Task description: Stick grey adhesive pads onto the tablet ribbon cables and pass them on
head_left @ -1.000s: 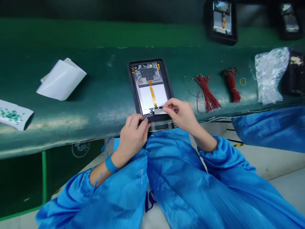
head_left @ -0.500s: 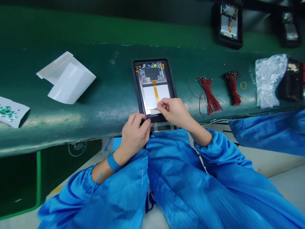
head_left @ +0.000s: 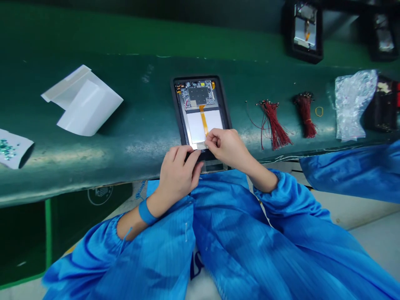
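Now on the belt: opened tablet (head_left: 200, 108) is lying flat on the green belt (head_left: 140, 121), insides showing, near its front edge.
Left hand (head_left: 178, 171): fingers are curling closed over the tablet's near-left corner, gripping it.
Right hand (head_left: 228, 146): thumb and forefinger are pinching a pale strip (head_left: 200, 145) at the tablet's lower end.
Right of tablet: red wire bundles (head_left: 275, 125) are lying nearby.
Left of tablet: white sheets (head_left: 83, 102) are lying well apart.

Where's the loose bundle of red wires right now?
Head view: the loose red wire bundle lies on the green bench, right of the open tablet, with a tighter red bundle just beyond it.
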The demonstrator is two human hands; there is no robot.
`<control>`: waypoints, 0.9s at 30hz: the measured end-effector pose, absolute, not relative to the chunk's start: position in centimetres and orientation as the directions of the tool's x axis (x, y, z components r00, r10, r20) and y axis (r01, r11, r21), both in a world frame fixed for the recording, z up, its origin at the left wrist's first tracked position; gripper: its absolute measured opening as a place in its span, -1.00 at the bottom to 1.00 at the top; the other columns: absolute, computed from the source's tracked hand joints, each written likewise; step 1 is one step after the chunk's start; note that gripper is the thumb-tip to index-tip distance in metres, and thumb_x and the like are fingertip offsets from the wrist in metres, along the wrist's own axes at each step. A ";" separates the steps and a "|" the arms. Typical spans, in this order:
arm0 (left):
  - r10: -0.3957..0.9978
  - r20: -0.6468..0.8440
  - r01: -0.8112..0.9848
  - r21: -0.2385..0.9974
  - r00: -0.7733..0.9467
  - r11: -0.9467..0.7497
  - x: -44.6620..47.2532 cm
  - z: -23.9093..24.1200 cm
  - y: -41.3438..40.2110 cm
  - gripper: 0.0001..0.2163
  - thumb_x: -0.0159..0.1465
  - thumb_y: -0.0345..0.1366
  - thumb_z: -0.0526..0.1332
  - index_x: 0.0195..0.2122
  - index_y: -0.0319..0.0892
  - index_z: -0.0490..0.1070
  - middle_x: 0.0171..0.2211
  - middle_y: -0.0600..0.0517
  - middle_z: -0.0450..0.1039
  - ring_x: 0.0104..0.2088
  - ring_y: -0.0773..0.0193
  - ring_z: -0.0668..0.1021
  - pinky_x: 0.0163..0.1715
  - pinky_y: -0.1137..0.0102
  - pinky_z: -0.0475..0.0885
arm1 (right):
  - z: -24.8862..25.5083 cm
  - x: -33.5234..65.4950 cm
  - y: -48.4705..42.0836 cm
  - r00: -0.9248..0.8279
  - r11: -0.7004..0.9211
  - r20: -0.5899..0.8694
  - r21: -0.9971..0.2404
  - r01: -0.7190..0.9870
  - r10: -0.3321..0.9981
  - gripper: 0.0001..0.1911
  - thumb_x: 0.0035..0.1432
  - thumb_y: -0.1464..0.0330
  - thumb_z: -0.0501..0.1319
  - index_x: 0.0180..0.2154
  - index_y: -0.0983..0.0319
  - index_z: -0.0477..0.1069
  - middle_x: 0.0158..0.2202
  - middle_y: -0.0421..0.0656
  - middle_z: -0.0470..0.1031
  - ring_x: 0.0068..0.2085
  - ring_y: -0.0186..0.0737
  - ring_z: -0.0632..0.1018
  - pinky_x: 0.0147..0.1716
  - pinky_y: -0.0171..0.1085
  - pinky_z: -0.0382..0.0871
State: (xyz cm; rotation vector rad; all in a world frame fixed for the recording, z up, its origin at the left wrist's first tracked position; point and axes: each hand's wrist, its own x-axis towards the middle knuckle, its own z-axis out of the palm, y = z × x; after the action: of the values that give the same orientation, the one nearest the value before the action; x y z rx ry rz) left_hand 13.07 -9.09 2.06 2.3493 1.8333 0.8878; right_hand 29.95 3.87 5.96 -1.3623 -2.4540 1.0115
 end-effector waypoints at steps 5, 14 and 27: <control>0.937 0.316 0.917 0.309 0.149 -0.250 13.5 1.7 -8.8 -0.56 0.49 -0.23 0.19 0.33 -0.28 0.49 0.08 -0.35 0.49 0.02 -0.17 0.45 -0.10 0.03 0.39 | 5.9 29.6 3.5 -0.583 0.389 -0.183 -0.584 0.712 0.792 -0.85 0.30 0.48 0.22 -0.36 0.21 0.40 -0.47 -0.21 0.51 -0.45 -0.30 0.41 -0.35 -0.27 0.06; 0.959 0.263 0.934 0.302 0.110 -0.190 13.2 1.2 -9.3 -0.54 0.48 -0.20 0.21 0.37 -0.18 0.47 0.19 -0.36 0.46 0.14 -0.25 0.42 0.05 -0.07 0.33 | 5.6 31.0 2.9 -0.510 0.456 -0.086 -0.342 0.822 0.856 -0.84 0.41 0.28 0.29 -0.08 0.21 0.42 -0.16 -0.02 0.65 -0.31 -0.12 0.53 -0.37 -0.20 -0.02; 0.941 0.307 0.896 0.365 0.142 -0.254 12.5 2.0 -6.7 -0.73 0.49 -0.20 0.24 0.13 0.00 0.65 0.21 -0.23 0.46 0.20 -0.22 0.40 0.17 -0.16 0.31 | 2.8 34.7 4.1 -0.651 0.591 0.088 -0.523 0.614 0.754 -0.84 0.46 0.38 0.10 -0.19 0.20 0.44 -0.23 -0.08 0.58 -0.26 -0.16 0.47 -0.25 -0.22 0.18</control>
State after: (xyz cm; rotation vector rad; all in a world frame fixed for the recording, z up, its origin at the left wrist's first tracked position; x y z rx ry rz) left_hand 12.52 -6.66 2.04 2.3008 1.8581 0.7367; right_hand 34.70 4.13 2.77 -1.1166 -2.5224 0.6600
